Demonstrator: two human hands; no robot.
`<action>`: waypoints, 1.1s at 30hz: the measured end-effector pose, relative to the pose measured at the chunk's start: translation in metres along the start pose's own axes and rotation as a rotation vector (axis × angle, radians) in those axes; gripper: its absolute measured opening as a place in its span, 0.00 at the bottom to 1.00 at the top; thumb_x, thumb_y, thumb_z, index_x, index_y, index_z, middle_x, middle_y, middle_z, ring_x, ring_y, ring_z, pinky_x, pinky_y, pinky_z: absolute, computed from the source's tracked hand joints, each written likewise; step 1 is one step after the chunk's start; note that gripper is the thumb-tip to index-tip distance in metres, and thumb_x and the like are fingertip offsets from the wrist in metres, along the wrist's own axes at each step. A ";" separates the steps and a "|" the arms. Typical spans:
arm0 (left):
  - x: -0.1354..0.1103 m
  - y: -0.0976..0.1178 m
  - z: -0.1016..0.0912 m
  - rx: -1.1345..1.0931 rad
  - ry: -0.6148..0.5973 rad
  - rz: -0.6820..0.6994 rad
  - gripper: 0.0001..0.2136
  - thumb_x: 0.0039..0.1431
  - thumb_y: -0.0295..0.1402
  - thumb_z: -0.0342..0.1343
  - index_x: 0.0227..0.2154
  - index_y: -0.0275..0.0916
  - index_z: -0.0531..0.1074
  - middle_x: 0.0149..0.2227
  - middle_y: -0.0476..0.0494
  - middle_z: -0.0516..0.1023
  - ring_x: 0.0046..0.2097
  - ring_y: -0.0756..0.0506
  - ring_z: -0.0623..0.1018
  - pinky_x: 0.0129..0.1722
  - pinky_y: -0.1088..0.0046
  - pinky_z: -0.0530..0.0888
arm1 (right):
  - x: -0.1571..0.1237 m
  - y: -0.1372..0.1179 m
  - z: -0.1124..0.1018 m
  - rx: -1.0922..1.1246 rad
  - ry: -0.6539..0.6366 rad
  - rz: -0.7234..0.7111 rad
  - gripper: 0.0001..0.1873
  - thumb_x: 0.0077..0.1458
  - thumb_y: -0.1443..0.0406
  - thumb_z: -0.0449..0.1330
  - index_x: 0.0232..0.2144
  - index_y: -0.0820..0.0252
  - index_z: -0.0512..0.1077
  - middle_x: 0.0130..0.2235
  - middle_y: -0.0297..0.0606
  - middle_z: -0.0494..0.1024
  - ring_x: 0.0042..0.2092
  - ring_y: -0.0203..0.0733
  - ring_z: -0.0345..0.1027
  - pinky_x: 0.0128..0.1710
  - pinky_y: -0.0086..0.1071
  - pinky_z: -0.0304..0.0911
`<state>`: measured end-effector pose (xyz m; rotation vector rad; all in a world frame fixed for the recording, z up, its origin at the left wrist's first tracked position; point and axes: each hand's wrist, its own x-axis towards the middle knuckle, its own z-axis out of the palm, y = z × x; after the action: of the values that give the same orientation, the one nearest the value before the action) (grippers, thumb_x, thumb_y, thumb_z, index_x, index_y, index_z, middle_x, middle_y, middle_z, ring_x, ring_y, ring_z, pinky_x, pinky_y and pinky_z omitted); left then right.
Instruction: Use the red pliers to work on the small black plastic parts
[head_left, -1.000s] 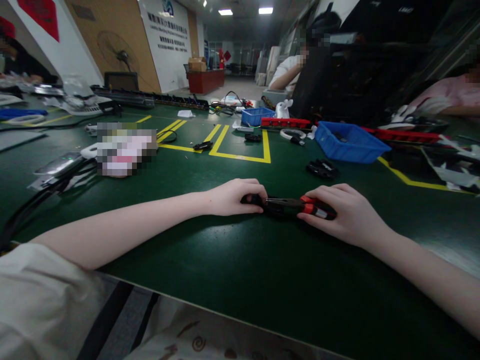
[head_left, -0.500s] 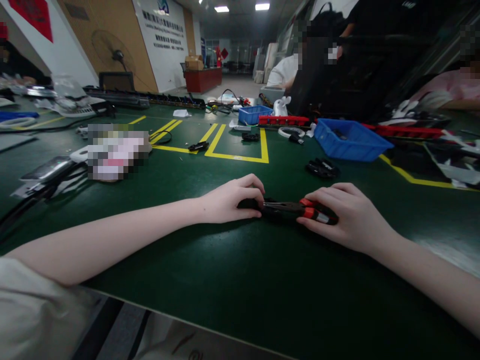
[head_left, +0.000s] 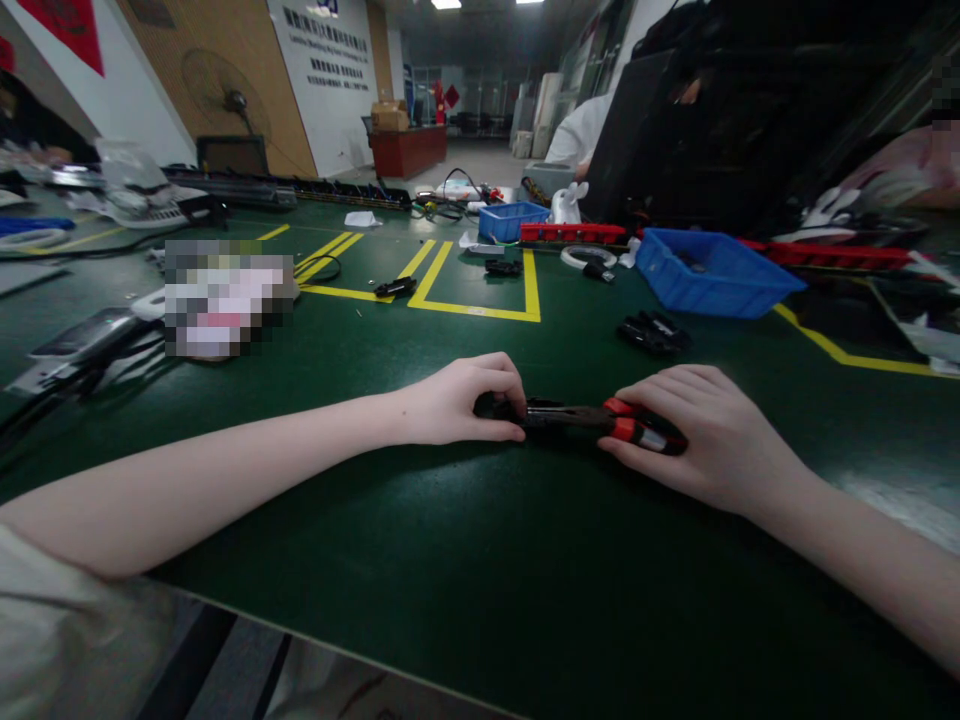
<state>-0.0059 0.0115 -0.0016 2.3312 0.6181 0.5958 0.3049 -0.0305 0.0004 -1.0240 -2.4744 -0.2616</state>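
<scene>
My right hand [head_left: 694, 430] is closed around the red and black handles of a pair of long-nose pliers [head_left: 574, 415]. The jaws point left and meet a small black part [head_left: 491, 405] in the fingers of my left hand [head_left: 480, 400]. Both hands are low over the green table, around its middle. My left fingers cover much of the black part, so its exact kind cannot be made out. Similar black parts [head_left: 652, 332] lie just beyond my right hand.
A blue bin [head_left: 716, 275] stands at the right, a smaller blue bin [head_left: 514, 220] farther back. Inside yellow tape lines lies a black piece [head_left: 502, 267]; another [head_left: 395, 288] is left of it. Cables and a black-and-silver device [head_left: 82, 335] occupy the left. Co-workers sit beyond.
The pliers have turned slightly in my right hand and their jaws now look darker against the black part. My left hand has hardly moved. The view has shifted a little.
</scene>
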 end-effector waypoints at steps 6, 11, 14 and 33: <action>0.001 0.001 -0.001 -0.034 0.005 -0.063 0.17 0.56 0.36 0.70 0.45 0.38 0.74 0.45 0.44 0.77 0.42 0.46 0.75 0.41 0.68 0.74 | 0.000 -0.003 -0.001 0.019 -0.002 0.030 0.19 0.63 0.45 0.59 0.39 0.51 0.75 0.37 0.41 0.83 0.39 0.54 0.77 0.41 0.51 0.67; 0.001 0.000 -0.002 -0.025 0.033 -0.019 0.18 0.56 0.35 0.71 0.46 0.37 0.74 0.46 0.43 0.76 0.41 0.47 0.74 0.39 0.69 0.73 | 0.000 -0.002 -0.001 0.004 0.004 0.009 0.18 0.63 0.45 0.59 0.40 0.50 0.75 0.37 0.42 0.82 0.39 0.55 0.77 0.41 0.52 0.67; 0.001 -0.001 -0.002 -0.022 0.035 0.030 0.15 0.56 0.35 0.70 0.43 0.36 0.76 0.46 0.43 0.75 0.43 0.47 0.75 0.41 0.68 0.75 | 0.000 0.000 -0.003 -0.027 0.036 -0.031 0.18 0.64 0.46 0.58 0.41 0.52 0.74 0.37 0.42 0.82 0.38 0.55 0.77 0.40 0.53 0.68; 0.001 -0.005 -0.002 -0.024 -0.006 0.088 0.09 0.59 0.33 0.68 0.42 0.37 0.81 0.48 0.40 0.75 0.49 0.43 0.77 0.51 0.62 0.77 | 0.001 0.001 -0.006 -0.051 0.047 -0.098 0.15 0.63 0.51 0.62 0.42 0.55 0.75 0.37 0.44 0.82 0.37 0.53 0.76 0.41 0.51 0.66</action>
<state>-0.0077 0.0164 -0.0039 2.3461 0.5047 0.6328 0.3072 -0.0307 0.0063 -0.9080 -2.4901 -0.3774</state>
